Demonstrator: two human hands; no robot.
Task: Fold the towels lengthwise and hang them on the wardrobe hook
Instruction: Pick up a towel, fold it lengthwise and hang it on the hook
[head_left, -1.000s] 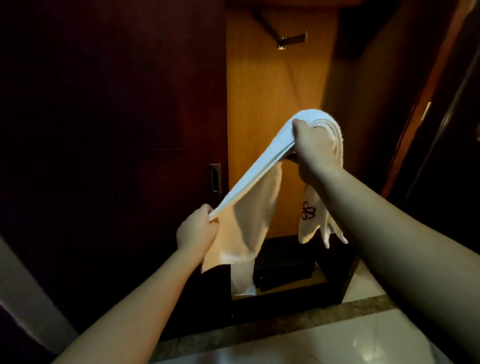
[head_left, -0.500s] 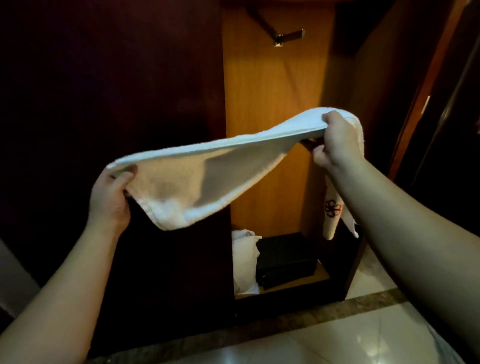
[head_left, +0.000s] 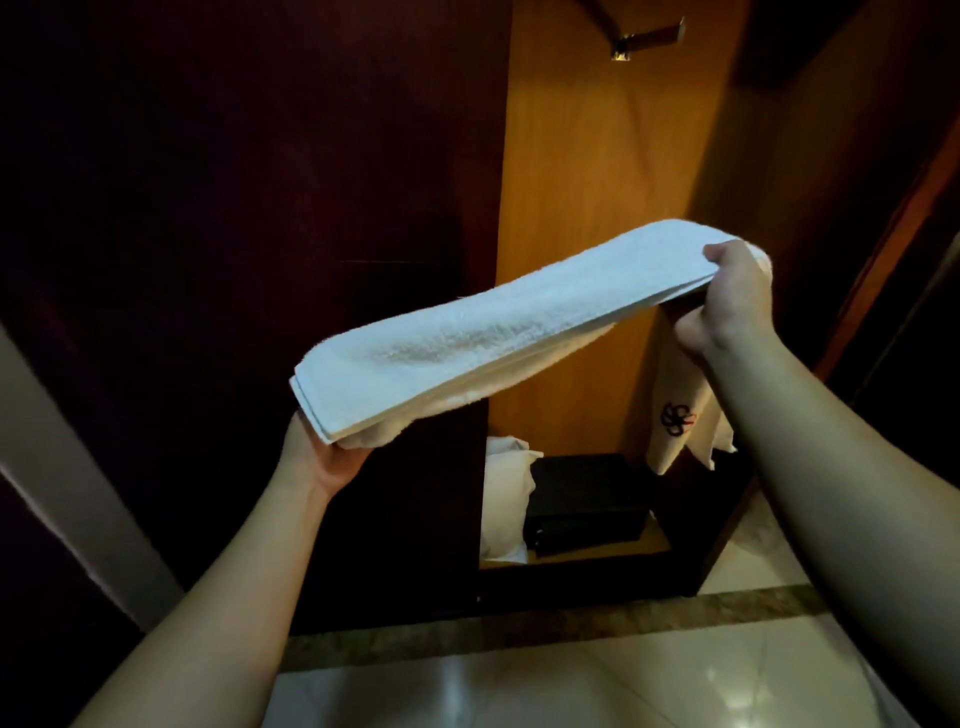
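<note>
The person holds a folded white towel (head_left: 519, 322) stretched between both hands. The right hand (head_left: 727, 301) grips its upper end, a logo-marked tail hanging below that grip. The left hand (head_left: 327, 457) holds the lower end from underneath. The wardrobe hook (head_left: 649, 39) sits high above the right grip.

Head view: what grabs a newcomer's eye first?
The white towel, folded into a long band, spans mid-frame between the left hand under its lower end and the right hand gripping the higher end. Above hangs the wardrobe hook, bare.
</note>
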